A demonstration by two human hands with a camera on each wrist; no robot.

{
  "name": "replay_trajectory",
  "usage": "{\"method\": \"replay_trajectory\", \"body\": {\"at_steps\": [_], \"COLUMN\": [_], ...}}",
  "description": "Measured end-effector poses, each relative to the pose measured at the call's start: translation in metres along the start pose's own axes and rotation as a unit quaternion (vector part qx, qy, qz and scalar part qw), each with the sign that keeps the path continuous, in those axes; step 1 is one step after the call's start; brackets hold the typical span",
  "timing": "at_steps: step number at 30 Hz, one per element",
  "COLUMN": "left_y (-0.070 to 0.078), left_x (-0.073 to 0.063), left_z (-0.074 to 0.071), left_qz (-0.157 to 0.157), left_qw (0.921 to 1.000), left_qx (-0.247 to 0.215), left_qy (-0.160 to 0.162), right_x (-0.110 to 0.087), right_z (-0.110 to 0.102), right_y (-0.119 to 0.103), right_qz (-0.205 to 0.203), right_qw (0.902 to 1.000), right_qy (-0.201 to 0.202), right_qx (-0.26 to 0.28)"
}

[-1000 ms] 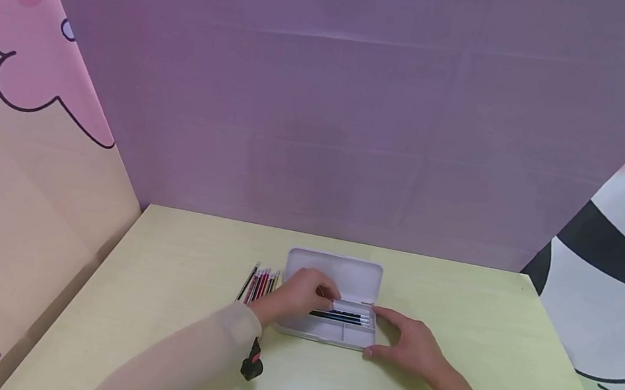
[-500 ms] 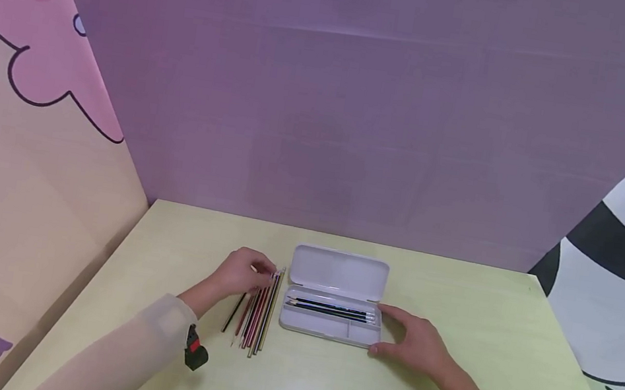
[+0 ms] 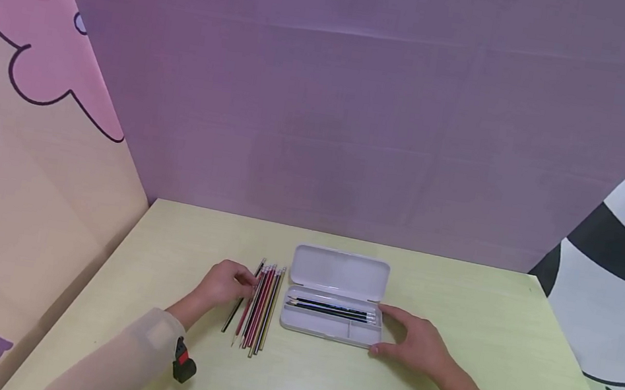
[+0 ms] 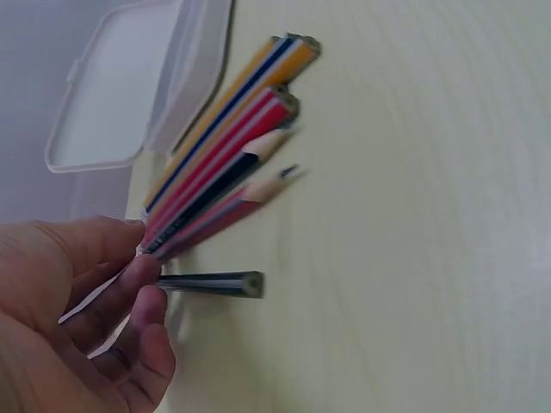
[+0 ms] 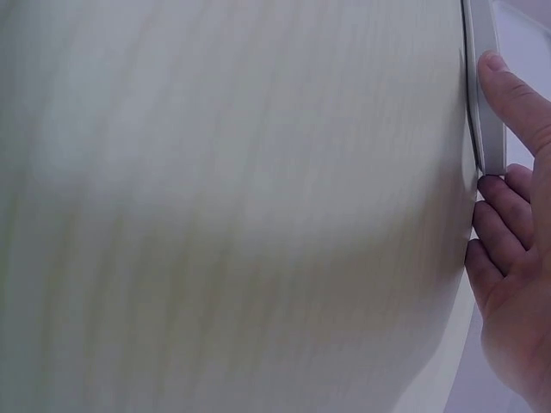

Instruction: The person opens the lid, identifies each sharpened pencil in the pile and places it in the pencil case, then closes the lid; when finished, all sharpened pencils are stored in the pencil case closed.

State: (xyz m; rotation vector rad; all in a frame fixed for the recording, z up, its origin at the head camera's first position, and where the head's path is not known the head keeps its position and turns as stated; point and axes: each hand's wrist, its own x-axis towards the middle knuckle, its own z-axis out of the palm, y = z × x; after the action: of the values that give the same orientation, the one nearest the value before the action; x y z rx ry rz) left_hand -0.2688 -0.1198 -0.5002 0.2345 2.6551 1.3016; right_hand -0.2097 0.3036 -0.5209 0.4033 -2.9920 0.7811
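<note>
Head view: left hand [image 3: 224, 284] at pencils [image 3: 260, 309], grip unclear; right hand [image 3: 417, 344] holding case [image 3: 340, 275].

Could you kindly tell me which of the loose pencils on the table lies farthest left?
It is the dark pencil whose flat, unsharpened near end splays out to the left, away from the other loose pencils.

White pencil case [image 3: 311, 323] lying open, dark pencils [image 3: 327, 312] in its rear compartment; loose pencils [image 3: 258, 314], some red, some yellow, bunched beside it
</note>
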Motion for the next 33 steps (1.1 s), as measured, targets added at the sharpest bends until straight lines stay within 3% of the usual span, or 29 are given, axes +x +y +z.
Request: {"method": "replay_trajectory", "body": {"at_steps": [17, 27, 33], "left_y": [-0.007, -0.005, -0.004], "left_x": [0.004, 0.004, 0.004], "left_z": [0.011, 0.015, 0.016], "left_qz": [0.042, 0.035, 0.038], "left_qw": [0.9963, 0.9916, 0.9917], "left_qx": [0.068, 0.108, 0.107], "left_qy": [0.033, 0.061, 0.061], "right_x": [-0.001, 0.0, 0.0], "right_z": [0.001, 0.001, 0.001], "right_y": [0.003, 0.003, 0.003], "right_qz": [0.008, 0.006, 0.007], "right_qw": [0.9999, 0.9999, 1.0], "right_qy": [-0.004, -0.006, -0.006], "right_qx": [0.005, 0.005, 0.004]}}
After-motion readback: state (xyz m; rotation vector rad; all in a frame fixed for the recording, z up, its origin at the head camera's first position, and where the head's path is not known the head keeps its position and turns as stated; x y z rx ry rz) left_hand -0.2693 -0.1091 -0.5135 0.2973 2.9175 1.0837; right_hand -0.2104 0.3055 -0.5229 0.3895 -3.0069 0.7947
